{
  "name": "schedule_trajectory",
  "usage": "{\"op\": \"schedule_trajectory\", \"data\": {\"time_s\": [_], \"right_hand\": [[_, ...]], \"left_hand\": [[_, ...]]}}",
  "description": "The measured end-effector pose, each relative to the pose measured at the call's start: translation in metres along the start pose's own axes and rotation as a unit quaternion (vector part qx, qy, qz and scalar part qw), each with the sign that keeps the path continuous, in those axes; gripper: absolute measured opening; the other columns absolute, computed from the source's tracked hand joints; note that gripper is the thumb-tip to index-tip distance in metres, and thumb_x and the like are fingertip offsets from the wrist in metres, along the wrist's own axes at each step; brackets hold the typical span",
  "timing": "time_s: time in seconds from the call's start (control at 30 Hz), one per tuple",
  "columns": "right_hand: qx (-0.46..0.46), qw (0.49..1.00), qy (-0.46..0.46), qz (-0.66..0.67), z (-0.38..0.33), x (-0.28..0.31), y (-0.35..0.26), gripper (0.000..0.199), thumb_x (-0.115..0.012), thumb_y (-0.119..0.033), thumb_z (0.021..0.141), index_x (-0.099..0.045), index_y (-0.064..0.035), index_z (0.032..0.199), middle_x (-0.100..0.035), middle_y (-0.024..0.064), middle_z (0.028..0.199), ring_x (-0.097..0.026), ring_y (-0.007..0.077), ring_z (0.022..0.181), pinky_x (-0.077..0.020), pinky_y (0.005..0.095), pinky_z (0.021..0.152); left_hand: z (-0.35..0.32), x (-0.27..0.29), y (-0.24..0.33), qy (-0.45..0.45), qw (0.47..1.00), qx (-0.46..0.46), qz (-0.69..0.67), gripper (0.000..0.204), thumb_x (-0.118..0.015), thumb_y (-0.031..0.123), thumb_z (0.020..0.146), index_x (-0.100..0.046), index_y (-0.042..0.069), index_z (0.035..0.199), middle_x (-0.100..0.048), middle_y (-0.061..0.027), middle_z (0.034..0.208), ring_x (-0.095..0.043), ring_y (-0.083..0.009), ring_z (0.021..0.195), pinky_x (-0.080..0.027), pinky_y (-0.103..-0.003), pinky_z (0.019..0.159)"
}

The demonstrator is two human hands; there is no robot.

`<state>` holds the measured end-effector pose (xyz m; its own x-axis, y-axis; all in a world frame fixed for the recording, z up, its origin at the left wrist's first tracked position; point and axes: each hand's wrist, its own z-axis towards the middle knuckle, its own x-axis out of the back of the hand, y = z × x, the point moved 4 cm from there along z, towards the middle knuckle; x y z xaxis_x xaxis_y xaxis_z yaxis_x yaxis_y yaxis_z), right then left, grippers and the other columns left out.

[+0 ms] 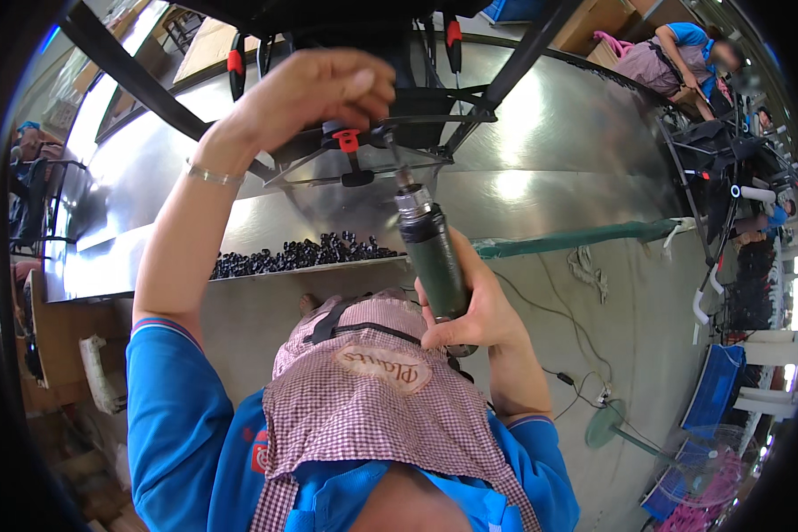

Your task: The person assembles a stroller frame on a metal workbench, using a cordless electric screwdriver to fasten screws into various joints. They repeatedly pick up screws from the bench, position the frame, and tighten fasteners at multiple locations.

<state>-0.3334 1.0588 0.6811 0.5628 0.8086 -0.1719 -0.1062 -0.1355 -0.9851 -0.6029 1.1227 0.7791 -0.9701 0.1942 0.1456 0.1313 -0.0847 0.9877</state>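
Note:
My right hand (pixel 483 306) is wrapped round the body of a power screwdriver (pixel 439 266), dark green with a metal collar. The tool points up and away, its bit close to a crossbar of a black tubular frame (pixel 530 58) on the metal-topped table. Whether the bit touches anything, I cannot tell. Above that crossbar is my left hand (pixel 324 93), its fingers curled near the bit's tip; what they hold, if anything, is hidden. A red-and-black clip (pixel 349 146) sits on the frame just below the left hand.
Small black parts (pixel 301 257) lie heaped along the near edge of the metal table (pixel 567 182). Green padding (pixel 576 239) covers part of that edge. Cables (pixel 563 319) and a standing fan (pixel 705 465) are on the right. Another person (pixel 678 66) sits at far right.

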Motion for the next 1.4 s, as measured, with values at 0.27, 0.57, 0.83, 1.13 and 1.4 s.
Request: {"op": "schedule_trajectory", "data": {"time_s": [0.27, 0.57, 0.83, 1.13, 1.4], "right_hand": [[0.01, 0.99, 0.063, 0.127, -0.029, 0.018, 0.026, 0.121, -0.095, -0.005, 0.051, -0.025, -0.0049, 0.149, -0.06, 0.0098, 0.089, -0.063, 0.0169, 0.067, -0.0522, 0.0284, 0.057], [-0.014, 0.981, 0.082, 0.178, -0.03, 0.024, 0.033, 0.119, -0.097, -0.016, 0.053, -0.027, -0.0038, 0.148, -0.06, 0.0084, 0.087, -0.062, 0.0168, 0.068, -0.0506, 0.0294, 0.059], [-0.009, 0.982, 0.079, 0.17, -0.021, 0.026, 0.035, 0.117, -0.097, -0.018, 0.055, -0.027, -0.0041, 0.147, -0.06, 0.0086, 0.088, -0.063, 0.0174, 0.068, -0.0506, 0.0292, 0.058], [0.018, 0.986, 0.062, 0.153, -0.005, 0.036, 0.034, 0.114, -0.097, -0.023, 0.056, -0.028, -0.0046, 0.145, -0.059, 0.0099, 0.086, -0.063, 0.0183, 0.065, -0.0514, 0.0302, 0.055], [0.044, 0.978, 0.082, 0.185, 0.011, 0.046, 0.019, 0.096, -0.095, -0.022, 0.06, -0.036, -0.0043, 0.134, -0.06, 0.0115, 0.088, -0.063, 0.0204, 0.059, -0.0515, 0.0301, 0.051]], "left_hand": [[0.119, 0.013, -0.02, 0.202, 0.908, -0.088, 0.357, 0.026, -0.063, 0.009, 0.092, -0.067, 0.005, 0.117, -0.069, -0.005, 0.084, -0.065, -0.0116, 0.072, -0.055, -0.025, 0.071], [0.19, -0.008, -0.027, 0.258, 0.752, -0.123, 0.594, 0.027, -0.058, 0.015, 0.089, -0.064, 0.01, 0.115, -0.069, -0.0162, 0.09, -0.066, -0.0363, 0.085, -0.053, -0.045, 0.073], [0.191, 0.01, -0.055, 0.393, 0.895, -0.09, 0.193, 0.024, -0.071, 0.021, 0.087, -0.063, 0.0, 0.093, -0.066, -0.012, 0.072, -0.067, -0.021, 0.061, -0.054, -0.032, 0.057], [0.209, -0.007, -0.077, 0.478, 0.868, 0.036, -0.126, 0.018, -0.075, 0.003, 0.082, -0.063, -0.005, 0.094, -0.069, -0.0115, 0.078, -0.066, -0.0172, 0.057, -0.055, -0.027, 0.049], [0.218, -0.022, -0.083, 0.592, 0.792, 0.002, -0.153, 0.025, -0.085, 0.015, 0.075, -0.066, 0.001, 0.083, -0.066, -0.0044, 0.075, -0.057, -0.0139, 0.068, -0.049, -0.031, 0.065]]}}
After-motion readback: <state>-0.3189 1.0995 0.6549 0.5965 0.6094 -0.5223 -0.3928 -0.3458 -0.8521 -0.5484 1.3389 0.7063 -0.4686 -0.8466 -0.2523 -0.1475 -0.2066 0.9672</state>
